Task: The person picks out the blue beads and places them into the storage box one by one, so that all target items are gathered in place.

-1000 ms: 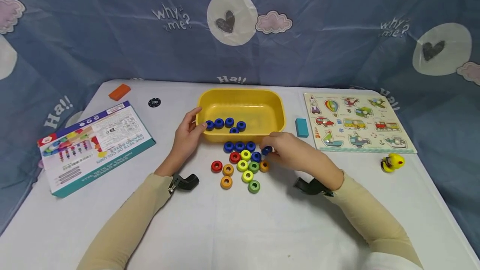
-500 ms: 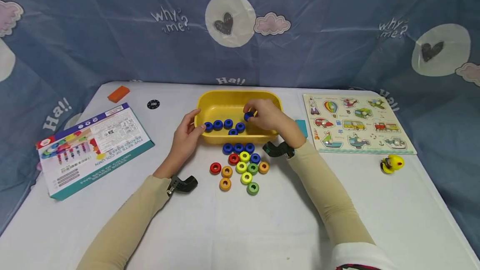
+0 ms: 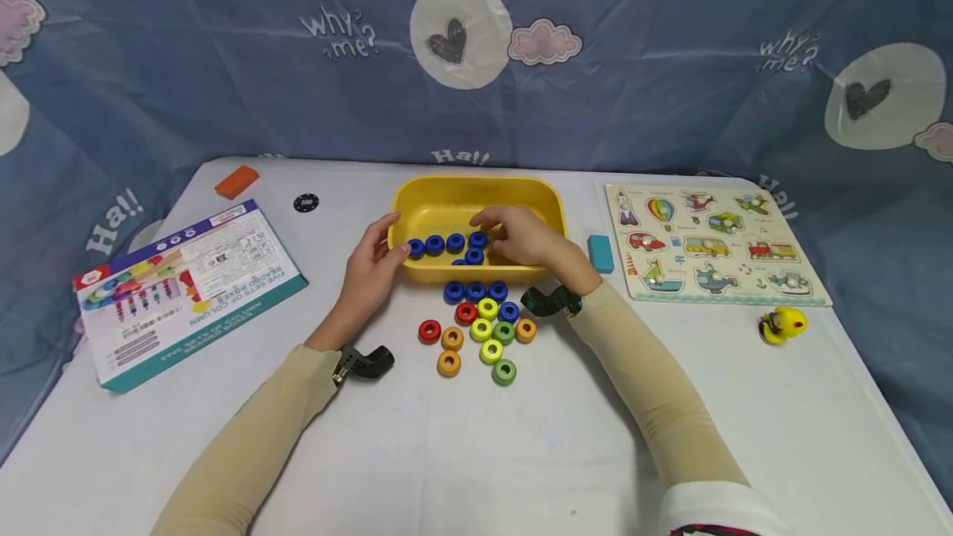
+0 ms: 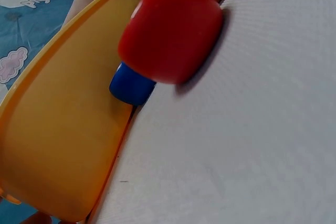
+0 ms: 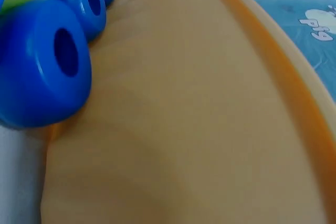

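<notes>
A yellow plastic tub (image 3: 476, 273) stands mid-table, with several blue beads (image 3: 434, 245) along its inner front left. My left hand (image 3: 370, 267) grips the tub's left side, thumb over the rim and fingers outside. Inside the tub, my right hand (image 3: 521, 236) is beside the rightmost blue beads, its index finger and thumb apart close to one of them. In front of the tub lie more blue beads with red beads (image 3: 429, 331), yellow, green and orange ones. In the left wrist view, a red bead (image 4: 170, 31) and a blue bead (image 4: 131, 85) lie near the tub wall.
A boxed bead set (image 3: 189, 292) lies at left, near an orange block (image 3: 237, 182) and a black chip (image 3: 306, 203). To the right are a teal block (image 3: 600, 254), a picture puzzle board (image 3: 718, 245) and a yellow toy duck (image 3: 782, 325).
My right hand picked a blue bead from the front group and carried it into the tub, where it now lies among the others. The left hand has kept its hold on the tub.
</notes>
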A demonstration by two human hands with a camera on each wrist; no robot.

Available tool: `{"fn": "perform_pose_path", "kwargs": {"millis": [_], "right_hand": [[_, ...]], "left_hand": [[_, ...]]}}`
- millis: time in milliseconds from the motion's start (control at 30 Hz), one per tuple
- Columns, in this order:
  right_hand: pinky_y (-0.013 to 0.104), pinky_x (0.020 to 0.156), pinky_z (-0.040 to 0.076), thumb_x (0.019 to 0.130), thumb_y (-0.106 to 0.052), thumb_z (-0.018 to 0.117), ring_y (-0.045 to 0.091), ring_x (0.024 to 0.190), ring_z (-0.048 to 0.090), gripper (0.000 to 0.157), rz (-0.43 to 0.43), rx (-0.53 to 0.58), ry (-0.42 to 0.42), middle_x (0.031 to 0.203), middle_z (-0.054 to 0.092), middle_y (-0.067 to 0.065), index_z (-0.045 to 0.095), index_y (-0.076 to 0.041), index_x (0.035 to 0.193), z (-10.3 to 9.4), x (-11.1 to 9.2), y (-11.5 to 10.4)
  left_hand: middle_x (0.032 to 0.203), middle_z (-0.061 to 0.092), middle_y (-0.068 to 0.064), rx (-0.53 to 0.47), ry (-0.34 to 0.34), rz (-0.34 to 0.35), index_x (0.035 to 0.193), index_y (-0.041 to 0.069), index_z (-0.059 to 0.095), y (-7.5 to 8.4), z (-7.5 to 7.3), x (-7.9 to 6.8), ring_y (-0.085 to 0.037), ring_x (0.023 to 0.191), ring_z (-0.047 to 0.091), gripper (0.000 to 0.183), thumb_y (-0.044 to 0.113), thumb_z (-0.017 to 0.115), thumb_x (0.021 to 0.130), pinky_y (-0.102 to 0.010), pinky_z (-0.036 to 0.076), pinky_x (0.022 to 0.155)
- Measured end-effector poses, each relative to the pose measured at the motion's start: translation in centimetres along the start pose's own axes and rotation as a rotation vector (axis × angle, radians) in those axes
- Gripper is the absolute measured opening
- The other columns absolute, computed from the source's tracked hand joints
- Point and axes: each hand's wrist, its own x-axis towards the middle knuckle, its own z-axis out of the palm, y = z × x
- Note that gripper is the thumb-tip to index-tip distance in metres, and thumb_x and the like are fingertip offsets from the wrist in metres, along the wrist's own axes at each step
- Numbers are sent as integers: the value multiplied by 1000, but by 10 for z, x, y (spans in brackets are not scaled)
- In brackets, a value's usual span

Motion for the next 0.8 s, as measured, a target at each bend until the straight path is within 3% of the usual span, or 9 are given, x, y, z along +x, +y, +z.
{"fn": "perform_pose_path", "kwargs": {"millis": [133,233,400,500,567,633,800], "right_hand": [[40,98,53,90,-3,61,27,109,64,41,-10,-10,25,125,65,14,60,-9,130,-1,-1,0],[38,92,56,90,-5,61,27,101,66,38,-49,-14,103,124,66,14,61,-6,128,-2,-6,-1],[37,75,58,89,-7,63,23,85,66,28,-228,-36,303,112,69,16,66,-1,117,-5,-35,-12],[35,67,57,89,-9,64,18,79,63,20,-348,-73,360,101,70,12,69,-3,108,-3,-64,-20],[31,63,55,89,-10,64,13,76,59,15,-388,-101,327,93,70,6,69,-6,103,-1,-83,-23],[25,62,54,89,-10,64,9,74,57,11,-386,-124,243,88,68,0,70,-8,99,1,-97,-24],[22,72,55,89,-5,65,8,78,57,14,-296,-158,13,91,69,-3,70,-10,101,10,-107,-15]], "left_hand": [[157,33,-3,0,-2,-1,149,20,38,0,0,1,-25,133,47,52,19,52,99,-40,45,109],[158,32,-2,-7,-8,-6,149,22,37,-1,-1,1,-24,135,46,53,20,52,99,-40,44,110],[158,32,-2,-24,-8,-3,149,22,38,-4,0,0,-25,135,45,52,19,52,99,-42,43,111],[157,32,-2,-13,-9,-10,149,23,37,-3,1,-1,-25,135,46,52,20,52,99,-41,43,111],[157,33,-2,0,-11,-15,149,23,37,-2,2,-1,-24,134,46,52,21,52,99,-40,44,110],[157,33,-3,9,-10,-13,149,23,37,-2,2,-1,-24,134,46,52,21,51,99,-40,44,110],[155,35,-5,8,2,0,148,21,38,-1,1,0,-25,132,48,52,20,52,98,-41,45,109]]}}
